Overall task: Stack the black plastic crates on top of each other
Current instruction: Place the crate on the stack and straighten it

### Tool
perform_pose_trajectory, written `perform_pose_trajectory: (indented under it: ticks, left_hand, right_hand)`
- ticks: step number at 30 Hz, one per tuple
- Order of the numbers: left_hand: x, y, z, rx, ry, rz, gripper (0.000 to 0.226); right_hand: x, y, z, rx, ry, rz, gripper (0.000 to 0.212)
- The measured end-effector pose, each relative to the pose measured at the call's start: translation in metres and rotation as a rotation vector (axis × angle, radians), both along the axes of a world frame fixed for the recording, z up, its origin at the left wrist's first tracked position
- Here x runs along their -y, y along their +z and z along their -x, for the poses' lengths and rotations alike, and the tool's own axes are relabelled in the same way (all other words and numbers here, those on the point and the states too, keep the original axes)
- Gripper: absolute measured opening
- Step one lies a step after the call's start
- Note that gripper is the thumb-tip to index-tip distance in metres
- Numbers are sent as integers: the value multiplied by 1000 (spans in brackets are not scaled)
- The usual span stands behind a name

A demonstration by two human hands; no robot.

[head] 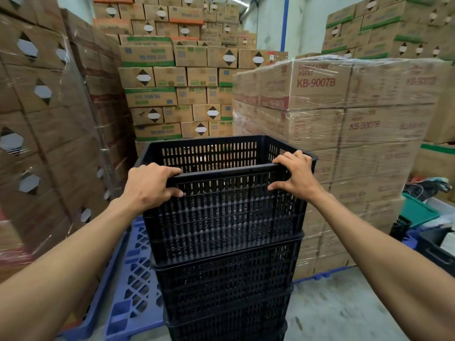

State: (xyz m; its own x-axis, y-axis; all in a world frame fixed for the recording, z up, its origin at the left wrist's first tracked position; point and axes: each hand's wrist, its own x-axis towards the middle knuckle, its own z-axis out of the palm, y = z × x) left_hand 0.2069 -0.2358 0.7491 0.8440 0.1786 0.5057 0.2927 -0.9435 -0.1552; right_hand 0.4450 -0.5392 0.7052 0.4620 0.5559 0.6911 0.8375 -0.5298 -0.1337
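Note:
A stack of black slotted plastic crates [226, 286] rises in front of me from the floor. The top crate [224, 217] sits on the stack with its open mouth facing up and nothing visible inside. My left hand [150, 185] grips the near rim at its left corner, fingers curled over the edge. At the right corner of the same rim, my right hand [295, 175] holds on with the thumb pressed against the outer wall. Both arms reach forward from the bottom corners of the view.
Blue plastic pallets [133, 286] lean or lie left of the stack. Shrink-wrapped cardboard boxes [344, 124] stand close on the right, more box walls [44, 124] on the left and behind. Another black crate [435, 249] and a green lid [418, 210] lie at far right. Grey floor [332, 311] shows bottom right.

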Motion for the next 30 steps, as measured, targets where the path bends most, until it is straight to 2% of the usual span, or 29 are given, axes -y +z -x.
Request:
perform_pose_trajectory:
  ticks: [5,10,14,17,19,21,26,30]
  left_hand:
    - [8,-9,-4,19,7,-16,55]
    - [8,-5,-5,-77,24,39,59]
    - [10,-6,-5,-41,29,47,60]
    - [12,-9,-2,-21,7,20,59]
    - [11,-7,-3,-40,27,171,56]
    - [7,2,-8,-86,79,343,62]
    - [-17,26,-22,-207,228,615,115]
    - [-24,25,-32,-320,408,669,111]
  right_hand:
    - [5,-8,-10,26,-14,24,66]
    - [1,-11,-5,63,-132,85,65]
    - [2,-9,-1,22,-137,115,62]
    - [-2,-13,6,-53,-145,38,57]
    - [-6,-16,10,-89,-186,20,62]
    - [-7,-7,8,-132,-226,71,68]
    - [10,28,-17,-313,-355,70,95]
    - [12,37,-32,-443,-354,210,97]
